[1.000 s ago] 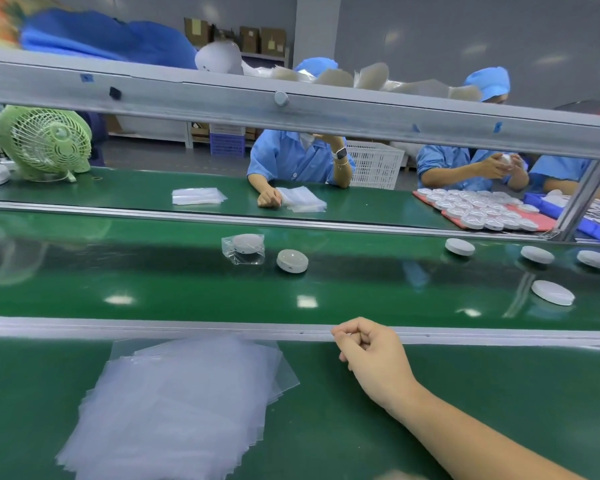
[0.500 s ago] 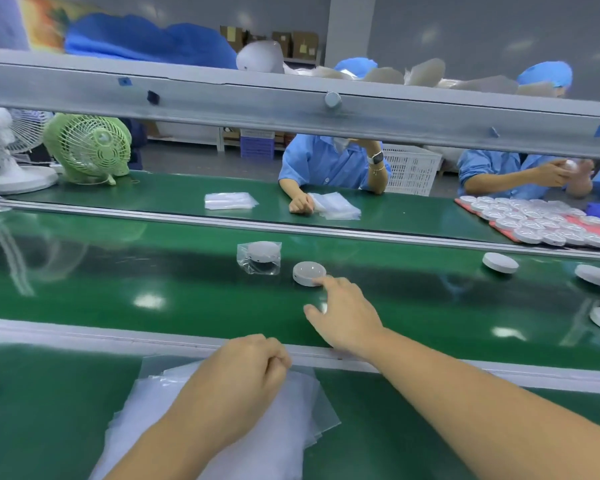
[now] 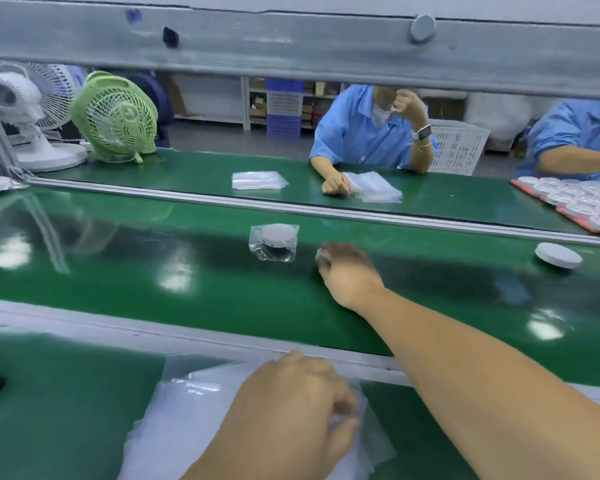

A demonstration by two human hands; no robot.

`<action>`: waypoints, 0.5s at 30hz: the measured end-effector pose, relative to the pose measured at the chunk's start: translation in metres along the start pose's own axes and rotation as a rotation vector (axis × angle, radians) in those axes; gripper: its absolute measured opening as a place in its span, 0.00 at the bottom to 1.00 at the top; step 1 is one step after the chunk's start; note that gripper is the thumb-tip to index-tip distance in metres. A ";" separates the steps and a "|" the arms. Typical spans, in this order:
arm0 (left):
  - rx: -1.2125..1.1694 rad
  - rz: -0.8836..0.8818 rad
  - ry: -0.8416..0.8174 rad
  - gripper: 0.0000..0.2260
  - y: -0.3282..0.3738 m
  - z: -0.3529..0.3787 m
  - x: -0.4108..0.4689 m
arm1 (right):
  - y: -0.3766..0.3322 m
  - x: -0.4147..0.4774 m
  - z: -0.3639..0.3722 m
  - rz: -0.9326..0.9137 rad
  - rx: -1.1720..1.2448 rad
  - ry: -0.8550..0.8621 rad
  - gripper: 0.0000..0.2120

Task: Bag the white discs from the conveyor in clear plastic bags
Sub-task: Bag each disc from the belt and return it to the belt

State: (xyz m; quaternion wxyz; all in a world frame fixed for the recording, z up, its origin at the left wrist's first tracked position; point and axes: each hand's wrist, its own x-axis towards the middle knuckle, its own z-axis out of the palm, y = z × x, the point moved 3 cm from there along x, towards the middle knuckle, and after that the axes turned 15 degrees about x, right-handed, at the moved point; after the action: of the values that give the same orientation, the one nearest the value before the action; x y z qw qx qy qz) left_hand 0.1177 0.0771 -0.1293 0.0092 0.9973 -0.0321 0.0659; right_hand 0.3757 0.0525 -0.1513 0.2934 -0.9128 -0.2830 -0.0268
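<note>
Right hand: reaches out over the middle of the conveyor belt, fingers curled down around a white disc. Only a sliver of the disc shows past the knuckles; it lies on the belt.

Left hand: at the near edge of the bench, fingers curled, pinching film of the stack of clear bags that lies under it. Motion blur; exact grip unclear.

Bagged disc: on the belt, just beside the right hand, to its left.

Loose disc: on the belt, well apart, toward the right edge.

Far side of the belt: two piles of bags, a worker in blue, a red tray of discs at the right edge, a green fan at the left.
</note>
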 end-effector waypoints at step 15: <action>-0.040 0.028 0.116 0.12 0.032 0.013 -0.014 | 0.023 -0.275 -0.125 0.329 1.084 0.263 0.13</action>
State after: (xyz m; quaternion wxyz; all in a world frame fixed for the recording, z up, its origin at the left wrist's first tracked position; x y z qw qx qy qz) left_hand 0.1032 0.0457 -0.1438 0.0299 0.9909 -0.0470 0.1229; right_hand 0.1719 -0.1691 -0.1193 0.7519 -0.6530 -0.0721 0.0548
